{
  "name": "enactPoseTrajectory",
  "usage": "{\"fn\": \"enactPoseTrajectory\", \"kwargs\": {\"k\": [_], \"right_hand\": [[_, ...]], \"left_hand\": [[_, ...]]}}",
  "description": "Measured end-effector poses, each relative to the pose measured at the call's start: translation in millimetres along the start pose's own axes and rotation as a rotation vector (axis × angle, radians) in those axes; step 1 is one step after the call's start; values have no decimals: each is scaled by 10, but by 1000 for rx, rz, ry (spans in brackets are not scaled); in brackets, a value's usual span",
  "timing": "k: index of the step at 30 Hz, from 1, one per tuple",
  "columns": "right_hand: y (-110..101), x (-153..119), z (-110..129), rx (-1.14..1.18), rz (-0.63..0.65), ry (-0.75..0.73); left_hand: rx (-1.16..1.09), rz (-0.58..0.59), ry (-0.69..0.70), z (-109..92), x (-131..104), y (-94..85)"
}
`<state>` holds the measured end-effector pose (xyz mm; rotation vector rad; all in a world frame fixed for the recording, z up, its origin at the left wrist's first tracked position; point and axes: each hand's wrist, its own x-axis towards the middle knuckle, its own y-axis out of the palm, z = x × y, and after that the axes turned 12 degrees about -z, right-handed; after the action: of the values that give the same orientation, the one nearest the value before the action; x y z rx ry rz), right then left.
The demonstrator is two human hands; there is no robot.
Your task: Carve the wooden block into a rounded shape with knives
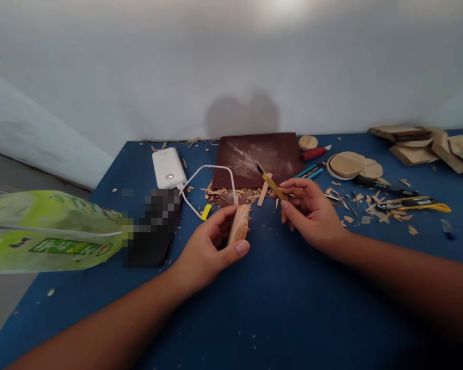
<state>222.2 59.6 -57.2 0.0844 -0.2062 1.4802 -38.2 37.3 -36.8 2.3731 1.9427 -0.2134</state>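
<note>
My left hand (212, 244) is closed around a piece of wood (239, 225) with a rounded, pale edge, held upright above the blue table. To its right, my right hand (310, 211) grips a carving knife (272, 183) by its yellowish handle, with the dark blade pointing up and left. Knife and wood are apart. Beyond both hands lies a dark red sandpaper sheet (254, 156) with pale dust on it. Wood shavings (219, 195) are heaped along its near edge, and a flat wood strip (264, 191) lies there too.
On the left are a white power bank (168, 168) with a cable, a dark phone (150, 246) and a green plastic bag (61, 231). Rightward lie a red-handled knife (315, 153), round wood discs (347, 163), a yellow cutter (420, 204) and stacked wood blocks (409, 141).
</note>
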Motion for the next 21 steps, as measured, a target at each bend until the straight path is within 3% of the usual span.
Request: {"fn": "enactPoseTrajectory", "kwargs": {"k": [6,11,21], "right_hand": [[-38,88,-22,-49,-179,-105],[-33,110,-118,-38,-152,-129],[-116,136,-119,-249,-81,-214]], "left_hand": [[-2,14,1,11,-1,-7],[5,24,-12,3,-4,-10],[24,24,-2,-7,-7,-13]]}}
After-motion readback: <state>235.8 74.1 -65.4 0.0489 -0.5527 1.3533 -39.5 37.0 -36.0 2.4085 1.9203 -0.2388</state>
